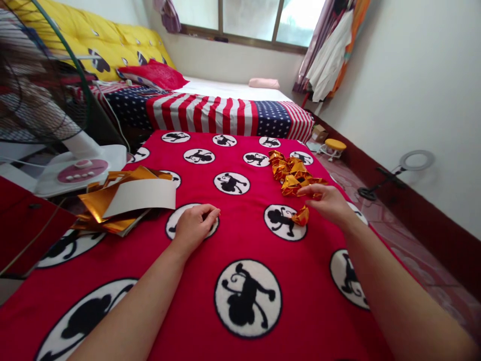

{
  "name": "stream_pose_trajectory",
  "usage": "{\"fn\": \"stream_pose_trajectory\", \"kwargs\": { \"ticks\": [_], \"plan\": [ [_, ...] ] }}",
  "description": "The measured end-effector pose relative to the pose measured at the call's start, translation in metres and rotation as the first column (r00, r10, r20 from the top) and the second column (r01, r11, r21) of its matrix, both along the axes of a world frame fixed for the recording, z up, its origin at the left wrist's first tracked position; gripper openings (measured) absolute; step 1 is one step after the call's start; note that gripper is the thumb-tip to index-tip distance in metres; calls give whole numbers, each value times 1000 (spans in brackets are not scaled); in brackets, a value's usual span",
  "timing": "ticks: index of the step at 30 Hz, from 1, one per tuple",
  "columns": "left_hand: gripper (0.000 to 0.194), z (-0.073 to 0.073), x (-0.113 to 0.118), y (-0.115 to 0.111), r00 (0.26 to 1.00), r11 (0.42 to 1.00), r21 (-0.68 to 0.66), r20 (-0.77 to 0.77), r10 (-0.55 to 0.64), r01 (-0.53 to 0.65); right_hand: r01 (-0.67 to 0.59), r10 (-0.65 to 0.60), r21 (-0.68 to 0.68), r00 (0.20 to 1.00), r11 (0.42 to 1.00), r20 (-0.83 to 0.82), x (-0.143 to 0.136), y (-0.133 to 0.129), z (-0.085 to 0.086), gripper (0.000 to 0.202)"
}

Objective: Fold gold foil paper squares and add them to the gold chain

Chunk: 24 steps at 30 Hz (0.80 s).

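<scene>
My left hand (195, 225) rests on the red blanket (240, 235), its fingers curled together and nothing visible in them. To its left lies a pile of gold foil paper (93, 203), with a white-backed sheet (143, 195) curving up on top. My right hand (328, 203) is over the blanket's right side, thumb and forefinger apart. A single folded gold paper piece (301, 216) lies just below its thumb. Beyond the fingertips sits a cluster of several folded gold paper pieces (291, 173); whether the fingertips touch it I cannot tell.
A fan (71, 125) stands on the left beside the paper pile. Behind the blanket is a bed with a striped and starred cover (210, 113) and a red pillow (156, 75). On the right floor are a yellow stool (335, 145) and a ring light on a stand (400, 168).
</scene>
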<state>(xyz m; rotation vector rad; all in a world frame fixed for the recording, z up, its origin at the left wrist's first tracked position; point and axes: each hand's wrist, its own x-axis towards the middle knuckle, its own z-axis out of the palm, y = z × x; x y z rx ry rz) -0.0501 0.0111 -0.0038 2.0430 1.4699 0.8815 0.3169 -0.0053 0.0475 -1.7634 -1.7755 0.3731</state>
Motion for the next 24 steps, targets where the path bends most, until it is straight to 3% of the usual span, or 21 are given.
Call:
{"fn": "stream_pose_trajectory", "kwargs": {
  "ticks": [2,5,7,10,15,18,24],
  "plan": [
    [32,0,0,0,1000,1000,-1,-7,6,-6,-194,191,-162,981,967,-39,3,-12,7,35],
    [32,0,-1,-1,1000,1000,-6,-14,11,-11,-237,254,-204,966,950,57,4,-24,8,50],
    [32,0,-1,-1,1000,1000,-7,-15,6,-7,-220,251,-179,953,959,171,3,-28,5,51],
    [32,0,-1,0,1000,1000,1,-22,1,-1,-188,219,-140,943,972,251,1,-29,1,32],
    [31,-1,-1,1,1000,1000,8,-27,1,-1,-52,57,-28,980,998,189,2,-27,-1,8],
    [32,-1,-1,0,1000,1000,7,-21,-1,1,-80,80,-6,981,997,175,3,-27,-2,8],
    [32,0,-2,0,1000,1000,5,-28,-1,1,-228,242,-93,950,969,197,-4,-35,2,52]
  ]
}}
